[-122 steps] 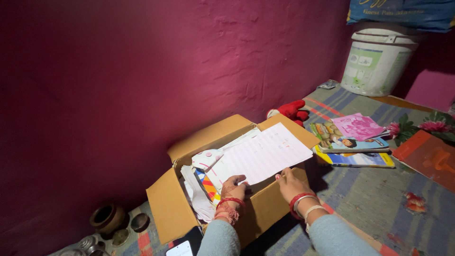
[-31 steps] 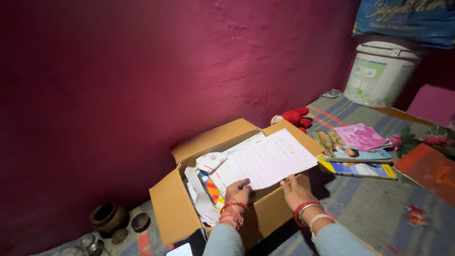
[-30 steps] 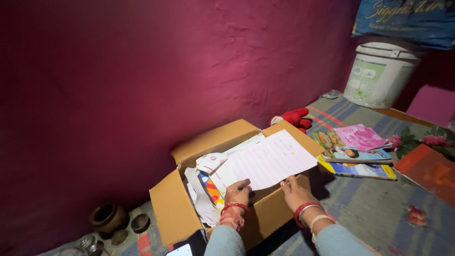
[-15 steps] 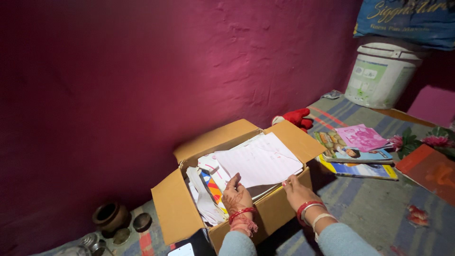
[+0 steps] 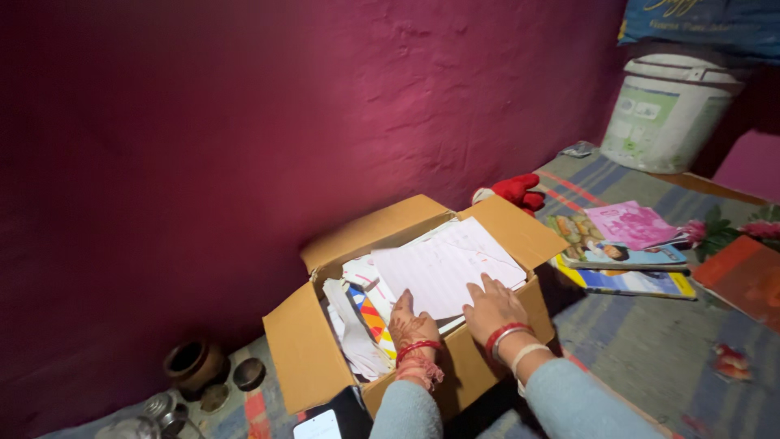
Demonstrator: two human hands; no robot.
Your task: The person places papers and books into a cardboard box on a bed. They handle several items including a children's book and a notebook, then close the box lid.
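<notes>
Head view shows the white lined paper sheets [image 5: 443, 268], earlier lifted at an angle, now lying flat in the open brown cardboard box [image 5: 309, 358] at lower centre. Left hand [image 5: 412, 325] and right hand [image 5: 492, 305] press down, fingers spread flat, gripping nothing; the stack looks seated.

Both hands [image 5: 455, 317] have pressed the lined sheet [image 5: 443, 268] flat into the box [image 5: 487, 341].

A cardboard box [image 5: 325, 358] sits at lower centre – papers [image 5: 443, 268] in it. Books [image 5: 621, 256] lie to its right, pots [image 5: 195, 366] lower left, a bucket [image 5: 666, 110] upper right.
</notes>
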